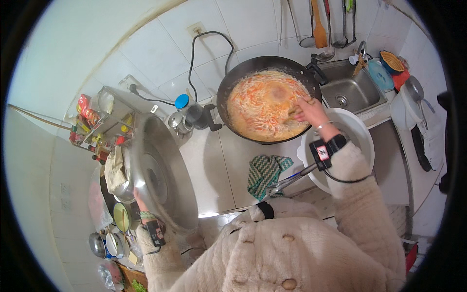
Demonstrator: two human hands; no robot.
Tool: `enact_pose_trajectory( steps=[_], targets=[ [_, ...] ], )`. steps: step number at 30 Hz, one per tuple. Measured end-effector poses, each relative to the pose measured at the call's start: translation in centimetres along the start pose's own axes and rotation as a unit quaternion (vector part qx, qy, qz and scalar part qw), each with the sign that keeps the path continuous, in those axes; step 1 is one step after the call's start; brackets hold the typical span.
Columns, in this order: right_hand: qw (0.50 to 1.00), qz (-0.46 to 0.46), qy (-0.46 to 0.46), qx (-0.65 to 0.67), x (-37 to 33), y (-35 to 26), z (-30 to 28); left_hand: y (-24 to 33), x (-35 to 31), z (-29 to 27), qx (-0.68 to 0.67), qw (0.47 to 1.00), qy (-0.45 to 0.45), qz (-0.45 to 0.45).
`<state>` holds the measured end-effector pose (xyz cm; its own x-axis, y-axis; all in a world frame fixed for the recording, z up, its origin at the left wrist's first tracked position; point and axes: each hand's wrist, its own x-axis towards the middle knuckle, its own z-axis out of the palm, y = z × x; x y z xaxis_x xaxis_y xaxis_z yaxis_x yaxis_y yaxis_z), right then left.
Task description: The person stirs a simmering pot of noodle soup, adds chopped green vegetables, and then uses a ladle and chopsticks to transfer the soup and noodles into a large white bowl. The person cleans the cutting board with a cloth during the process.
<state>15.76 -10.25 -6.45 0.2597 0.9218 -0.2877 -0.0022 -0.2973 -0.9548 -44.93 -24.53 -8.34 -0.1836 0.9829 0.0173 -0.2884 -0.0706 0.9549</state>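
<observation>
A large black wok on the counter is full of orange and white shredded vegetables in cloudy liquid. My right hand reaches over its right side, fingers bent down and closed on some of the shreds. To the left, a wide steel basin is tipped up on its side and blurred by motion. My left hand grips its outer edge; the basin hides part of the fingers.
A white tub stands under my right forearm. A patterned green cloth lies by the counter's front edge. Behind are a blue-lidded jug and a small metal pot. A steel sink is at right, a bottle rack at left.
</observation>
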Motion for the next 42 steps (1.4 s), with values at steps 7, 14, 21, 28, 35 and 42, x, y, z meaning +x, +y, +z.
enact_pose_trajectory(
  steps=[7,14,21,28,35,42],
  targets=[
    [0.989,-0.119,-0.056,0.065,2.7,-0.3,7.4,-3.3,-3.0,8.1,0.547,0.825,0.105,0.090],
    [0.967,-0.151,-0.197,-0.064,4.0,0.4,9.5,-6.3,-2.3,10.1,0.675,0.732,0.002,0.091],
    [0.916,-0.301,-0.075,-0.255,5.0,-2.8,7.1,-8.8,-1.9,10.8,0.718,0.686,-0.062,0.101],
    [0.980,-0.133,-0.125,-0.084,4.6,-1.6,8.0,-9.8,-1.5,10.7,0.722,0.679,-0.099,0.089],
    [0.957,-0.240,-0.056,-0.154,7.2,-4.1,7.2,-10.5,-1.0,10.1,0.701,0.698,-0.097,0.109],
    [0.972,-0.162,-0.114,-0.126,8.3,-1.3,8.6,-9.0,0.4,10.0,0.634,0.754,-0.092,0.145]
  ],
)
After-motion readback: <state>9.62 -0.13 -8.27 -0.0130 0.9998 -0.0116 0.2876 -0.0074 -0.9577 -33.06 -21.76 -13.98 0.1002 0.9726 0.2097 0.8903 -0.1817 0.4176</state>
